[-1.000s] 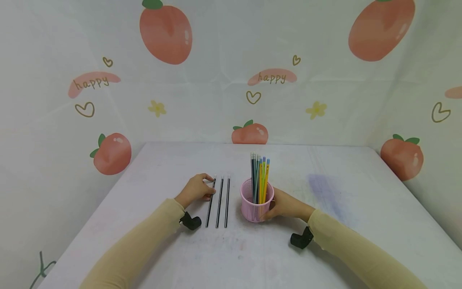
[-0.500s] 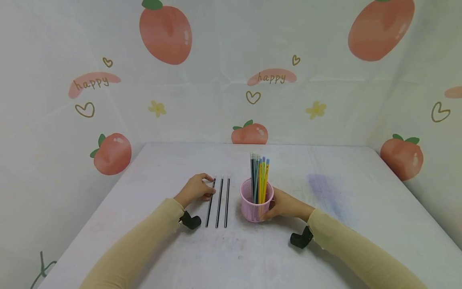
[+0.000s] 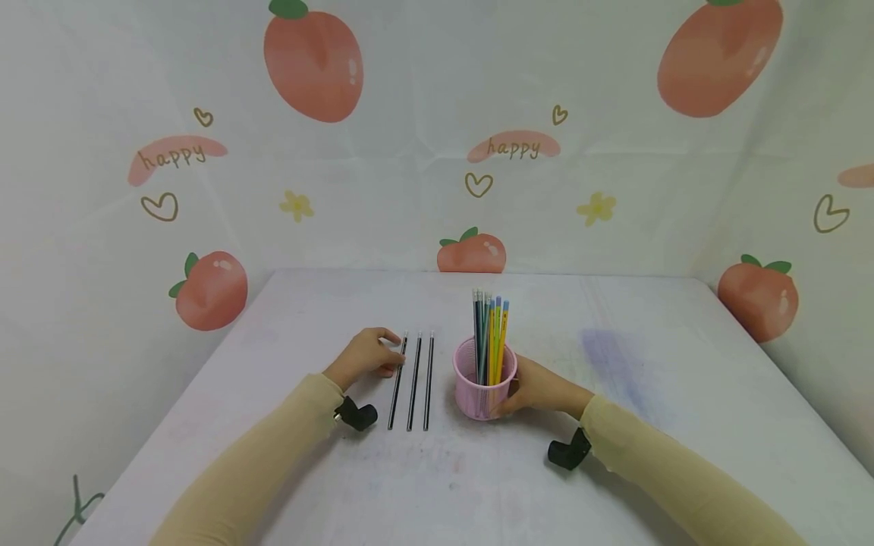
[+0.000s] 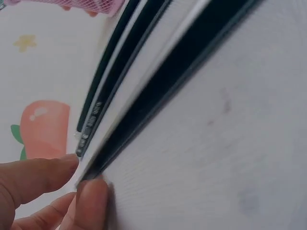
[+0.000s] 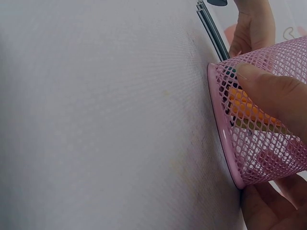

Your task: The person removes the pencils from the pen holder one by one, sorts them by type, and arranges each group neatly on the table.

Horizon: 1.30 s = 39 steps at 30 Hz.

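Backdrop (image 3: 396,205) of printed fruit is hanging behind; pale worktop (image 3: 451,478) is spreading before it. Tan sleeves (image 3: 253,462) are slanting in from the lower edge, black mounts (image 3: 570,451) showing at the wrists. Right hand (image 3: 546,387) is reaching low from the right, its grip holding the cup (image 3: 471,402), which is standing upright on the worktop. Left hand (image 3: 365,356) is arching beside the leftmost loose pencil (image 3: 394,394), thumb and forefinger parted; that grip is standing narrow, and I cannot tell whether the tips are touching. Three loose pencils are lying side by side, apart, left of the cup; dark and yellow pencils (image 3: 490,341) are leaning inside it.

Right wrist view is showing what the head view is hiding: fingers (image 5: 268,206) pressing opposite the thumb (image 5: 273,91), base rim (image 5: 224,129) meeting the worktop. Left wrist view alone is giving pale lettering (image 4: 97,107) on the middle loose pencil.
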{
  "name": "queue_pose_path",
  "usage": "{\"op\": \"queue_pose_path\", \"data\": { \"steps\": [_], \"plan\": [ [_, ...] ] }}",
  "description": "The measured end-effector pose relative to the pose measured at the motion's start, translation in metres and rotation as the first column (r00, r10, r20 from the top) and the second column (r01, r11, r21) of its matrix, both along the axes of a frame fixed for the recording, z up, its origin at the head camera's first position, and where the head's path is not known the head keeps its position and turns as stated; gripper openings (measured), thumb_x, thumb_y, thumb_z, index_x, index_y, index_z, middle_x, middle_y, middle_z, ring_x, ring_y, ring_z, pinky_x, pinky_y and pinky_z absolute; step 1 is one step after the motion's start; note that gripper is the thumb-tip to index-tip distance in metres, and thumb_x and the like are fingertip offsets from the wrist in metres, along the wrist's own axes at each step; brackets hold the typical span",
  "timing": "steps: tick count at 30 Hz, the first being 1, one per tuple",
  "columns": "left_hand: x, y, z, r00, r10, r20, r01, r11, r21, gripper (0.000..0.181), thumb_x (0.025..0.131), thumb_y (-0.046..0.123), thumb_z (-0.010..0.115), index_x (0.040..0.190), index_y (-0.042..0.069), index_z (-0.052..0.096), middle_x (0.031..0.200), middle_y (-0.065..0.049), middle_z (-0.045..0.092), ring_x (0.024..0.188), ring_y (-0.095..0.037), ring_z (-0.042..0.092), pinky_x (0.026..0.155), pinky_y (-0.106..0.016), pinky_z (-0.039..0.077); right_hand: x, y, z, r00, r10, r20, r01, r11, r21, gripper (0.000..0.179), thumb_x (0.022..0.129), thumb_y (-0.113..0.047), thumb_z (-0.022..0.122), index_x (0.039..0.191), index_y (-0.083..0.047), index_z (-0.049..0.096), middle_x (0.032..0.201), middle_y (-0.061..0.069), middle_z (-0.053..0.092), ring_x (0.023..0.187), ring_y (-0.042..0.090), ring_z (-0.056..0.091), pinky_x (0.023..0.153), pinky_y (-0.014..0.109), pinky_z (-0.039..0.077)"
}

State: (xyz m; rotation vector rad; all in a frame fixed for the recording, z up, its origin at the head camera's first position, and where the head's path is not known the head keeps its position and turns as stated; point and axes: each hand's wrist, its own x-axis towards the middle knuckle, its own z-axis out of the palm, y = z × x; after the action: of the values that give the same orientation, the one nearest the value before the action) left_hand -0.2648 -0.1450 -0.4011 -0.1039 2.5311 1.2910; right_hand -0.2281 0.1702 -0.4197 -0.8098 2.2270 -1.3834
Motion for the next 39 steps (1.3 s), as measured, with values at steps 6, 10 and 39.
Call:
{"op": "queue_pose_path", "data": {
  "steps": [6, 10, 39],
  "plan": [
    [-0.003, -0.002, 0.014, 0.999, 0.026, -0.031, -0.024, 0.999, 0.046, 0.040, 0.087, 0.012, 0.071, 0.124, 0.002, 0.059, 0.097, -0.013, 0.066, 0.066, -0.014, 0.066, 0.063, -0.025, 0.058, 0.000, 0.001, -0.001, 1.000, -0.002, 0.002, 0.002, 1.000, -0.001, 0.096, 0.071, -0.011, 0.086, 0.147, -0.005, 0.028, 0.140, 0.015, 0.050, 0.124, 0.030, 0.050, 0.107, 0.052, 0.041],
    [-0.002, 0.003, 0.031, 0.996, 0.041, -0.081, -0.030, 0.990, 0.141, 0.040, 0.091, 0.016, 0.067, 0.127, 0.001, 0.057, 0.106, -0.019, 0.065, 0.084, -0.029, 0.068, 0.069, -0.029, 0.060, 0.000, 0.001, -0.001, 1.000, -0.009, -0.008, 0.009, 1.000, 0.011, 0.096, 0.070, -0.011, 0.087, 0.147, -0.004, 0.029, 0.140, 0.015, 0.050, 0.125, 0.029, 0.049, 0.109, 0.053, 0.039],
    [0.015, 0.097, 0.040, 0.907, -0.138, -0.398, 0.256, 0.931, 0.259, 0.029, 0.089, 0.016, 0.071, 0.115, 0.007, 0.064, 0.106, -0.011, 0.070, 0.094, -0.021, 0.067, 0.084, -0.032, 0.057, 0.001, 0.000, 0.000, 1.000, 0.010, -0.015, -0.010, 1.000, -0.022, 0.096, 0.070, -0.010, 0.087, 0.145, -0.002, 0.029, 0.138, 0.016, 0.051, 0.124, 0.030, 0.050, 0.110, 0.053, 0.037]
  ]
}}
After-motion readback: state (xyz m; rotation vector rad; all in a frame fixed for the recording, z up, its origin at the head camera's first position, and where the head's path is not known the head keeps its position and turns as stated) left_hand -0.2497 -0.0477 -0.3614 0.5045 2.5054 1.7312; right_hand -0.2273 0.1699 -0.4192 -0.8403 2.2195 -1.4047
